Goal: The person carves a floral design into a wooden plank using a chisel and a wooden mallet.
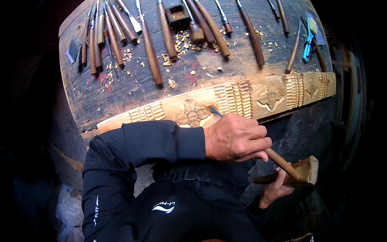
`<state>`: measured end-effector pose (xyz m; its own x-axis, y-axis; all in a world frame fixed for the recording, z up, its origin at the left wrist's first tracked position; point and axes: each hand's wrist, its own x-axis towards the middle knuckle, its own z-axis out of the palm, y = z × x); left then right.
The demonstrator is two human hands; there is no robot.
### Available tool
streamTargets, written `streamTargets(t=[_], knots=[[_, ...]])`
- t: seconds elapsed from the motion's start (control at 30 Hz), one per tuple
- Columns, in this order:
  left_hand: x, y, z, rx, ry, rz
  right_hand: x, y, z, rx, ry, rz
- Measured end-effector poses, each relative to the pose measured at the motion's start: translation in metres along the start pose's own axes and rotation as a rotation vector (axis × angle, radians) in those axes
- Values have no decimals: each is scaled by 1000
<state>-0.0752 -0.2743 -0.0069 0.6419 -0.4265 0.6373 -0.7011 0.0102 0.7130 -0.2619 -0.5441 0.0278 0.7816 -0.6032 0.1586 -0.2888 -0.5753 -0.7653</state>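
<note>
Coming across from the left, my left hand (pixel 236 137) is wrapped round a wood-carving chisel (pixel 280 160). The blade tip rests on a pale carved board (pixel 262 109), beside a flower motif with a round centre. My right hand (pixel 275 189), lower right, grips a wooden mallet (pixel 308 171) with a broad block head. In this view the butt of the chisel handle meets the mallet head, seemingly touching it. Rows of stepped notches and several flower motifs run along the board. My left sleeve hides part of the board's near edge.
Several chisels (pixel 151 56) with wooden handles lie along the far side of the dark worktable (pixel 133 97). Wood shavings (pixel 187 42) are scattered among them. A small dark square box (pixel 177 17) stands at the back. A blue brush (pixel 309 40) lies far right; a plastic bag (pixel 69 209) is lower left.
</note>
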Motion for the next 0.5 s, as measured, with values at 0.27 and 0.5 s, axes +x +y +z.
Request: streamTargets(t=[0.27, 0.5], knots=[[1, -2, 0, -21, -3, -45, 17, -15, -3, 26, 101, -65], [-1, 1, -6, -6, -70, -64, -7, -3, 3, -101, 31, -79]])
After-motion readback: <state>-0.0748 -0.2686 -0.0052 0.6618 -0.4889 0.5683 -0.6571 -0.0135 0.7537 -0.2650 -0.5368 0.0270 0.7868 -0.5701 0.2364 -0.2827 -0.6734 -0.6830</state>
